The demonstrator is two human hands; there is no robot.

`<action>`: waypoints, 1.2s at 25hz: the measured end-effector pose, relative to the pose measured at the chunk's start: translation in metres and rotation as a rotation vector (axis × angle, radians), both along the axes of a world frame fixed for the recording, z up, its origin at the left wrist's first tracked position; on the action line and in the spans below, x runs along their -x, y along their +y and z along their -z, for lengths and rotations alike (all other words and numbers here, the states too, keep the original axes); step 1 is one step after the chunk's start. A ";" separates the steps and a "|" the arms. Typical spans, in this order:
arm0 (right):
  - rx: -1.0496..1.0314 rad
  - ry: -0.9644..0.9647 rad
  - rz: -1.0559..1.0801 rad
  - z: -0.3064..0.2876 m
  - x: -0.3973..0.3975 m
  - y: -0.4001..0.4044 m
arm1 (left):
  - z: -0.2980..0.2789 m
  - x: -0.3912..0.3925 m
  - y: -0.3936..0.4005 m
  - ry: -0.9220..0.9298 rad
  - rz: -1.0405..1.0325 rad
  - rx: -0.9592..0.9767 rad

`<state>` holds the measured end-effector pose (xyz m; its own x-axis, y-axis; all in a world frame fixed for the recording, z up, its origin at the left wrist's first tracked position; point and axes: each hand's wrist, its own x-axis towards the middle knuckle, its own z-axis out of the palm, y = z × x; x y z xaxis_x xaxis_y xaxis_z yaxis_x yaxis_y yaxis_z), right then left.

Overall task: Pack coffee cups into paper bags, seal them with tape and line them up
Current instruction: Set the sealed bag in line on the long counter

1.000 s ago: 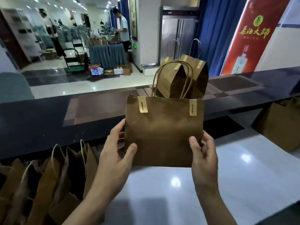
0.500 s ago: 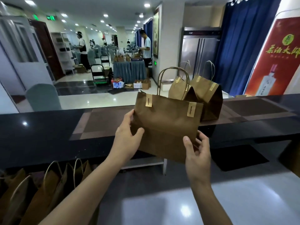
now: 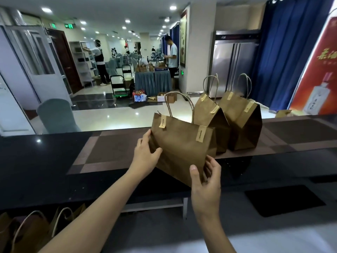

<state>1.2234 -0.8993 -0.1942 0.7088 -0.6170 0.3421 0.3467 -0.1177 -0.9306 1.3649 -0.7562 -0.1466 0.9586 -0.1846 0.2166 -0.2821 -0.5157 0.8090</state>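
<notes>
Held bag: a brown paper bag [image 3: 180,152] is up in the air over the near edge of the dark worktop [image 3: 45,161]. Its wide side faces the camera. Its long way runs left to right, and it tips so the left top corner is higher than the right.
Top of held bag: folded shut, with the rope handles [image 3: 179,105] standing up.
Tape on held bag: two pale tape strips [image 3: 201,133] go over the folded top, one near each top corner.
Left hand: the left hand [image 3: 145,157] grips the bag's left edge, with the thumb on the front and the fingers behind.
Right hand: the right hand [image 3: 206,181] grips the bag's bottom right corner, with the thumb on the front and the fingers curled round the side.
Bags on the worktop: two more shut bags [image 3: 242,123] stand up straight in a row, just right of and behind the held bag, nearer the far edge. Their narrow sides face the camera and their handles point up.
Bags with tape: three in all, one held and two standing.
Flat bags: a bunch of bags [image 3: 32,229] sits below the worktop at the bottom left. I cannot tell how many.
</notes>
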 end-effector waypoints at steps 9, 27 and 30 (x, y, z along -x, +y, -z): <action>0.042 0.070 -0.094 0.013 -0.031 0.012 | 0.003 -0.025 -0.023 0.044 0.198 -0.087; 0.120 0.182 0.057 0.023 -0.051 -0.021 | 0.036 0.007 -0.035 -0.013 0.181 0.048; 0.131 0.204 0.046 0.020 -0.064 -0.027 | 0.031 -0.008 -0.043 -0.002 0.187 0.052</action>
<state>1.2874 -0.9266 -0.2142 0.7438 -0.6097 0.2739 0.1446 -0.2533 -0.9565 1.3729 -0.7990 -0.1772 0.9080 -0.3483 0.2327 -0.3712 -0.4118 0.8322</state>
